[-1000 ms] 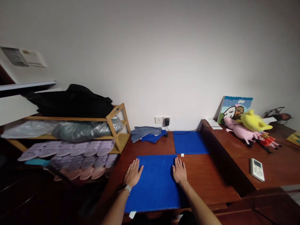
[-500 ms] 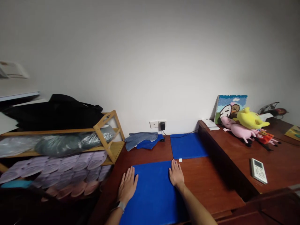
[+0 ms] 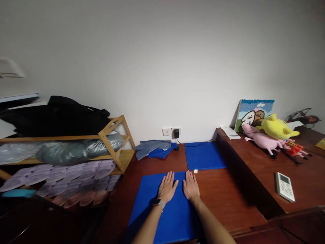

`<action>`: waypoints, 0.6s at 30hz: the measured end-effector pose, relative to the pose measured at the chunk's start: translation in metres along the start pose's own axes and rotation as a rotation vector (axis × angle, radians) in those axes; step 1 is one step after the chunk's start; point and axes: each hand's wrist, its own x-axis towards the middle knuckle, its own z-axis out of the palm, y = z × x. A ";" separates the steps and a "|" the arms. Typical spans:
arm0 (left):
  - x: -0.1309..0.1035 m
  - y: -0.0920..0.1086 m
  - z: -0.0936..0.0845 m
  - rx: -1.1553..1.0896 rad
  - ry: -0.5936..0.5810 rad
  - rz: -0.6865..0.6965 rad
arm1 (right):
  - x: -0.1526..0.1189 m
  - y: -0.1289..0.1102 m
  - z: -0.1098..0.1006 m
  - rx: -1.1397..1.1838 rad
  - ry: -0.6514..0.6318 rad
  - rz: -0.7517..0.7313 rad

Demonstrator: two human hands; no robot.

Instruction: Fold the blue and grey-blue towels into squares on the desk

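A blue cloth [image 3: 149, 193] lies spread flat on the dark red wooden table [image 3: 218, 189]. My left hand [image 3: 167, 188] rests flat on the upper middle of this cloth, fingers out and palm down, with a watch on the wrist. Palm down at the cloth's upper right corner is my right hand [image 3: 191, 185], its fingers stretched forward and the thumb apart. Neither hand holds anything. Beyond the right hand, a second blue cloth [image 3: 205, 156] lies flat near the wall, a small white tag at its near edge. Crumpled grey-blue and blue cloths [image 3: 153, 148] sit at the back left.
A wooden rack [image 3: 124, 159] with slippers, wrapped bundles and a black bag stands at the left. On the raised surface at the right are plush toys [image 3: 275, 127], a picture and a white remote [image 3: 284, 187]. A black plug [image 3: 176, 133] with a cable is in the wall socket.
My left hand has moved right, from the cloth's left edge to its upper middle, nearer my right hand. My right hand stays at the upper right corner. The view has shifted slightly.
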 end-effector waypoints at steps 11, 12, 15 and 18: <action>-0.061 -0.142 -0.038 0.086 0.058 -0.330 | -0.002 0.002 0.003 -0.020 -0.004 0.005; -0.062 -0.142 -0.037 0.087 0.066 -0.326 | -0.002 0.002 0.003 -0.021 -0.007 0.006; -0.063 -0.140 -0.037 0.085 0.071 -0.322 | -0.003 0.001 0.002 -0.025 -0.015 0.006; -0.063 -0.140 -0.044 0.089 0.054 -0.323 | -0.003 0.000 0.000 -0.034 -0.021 0.006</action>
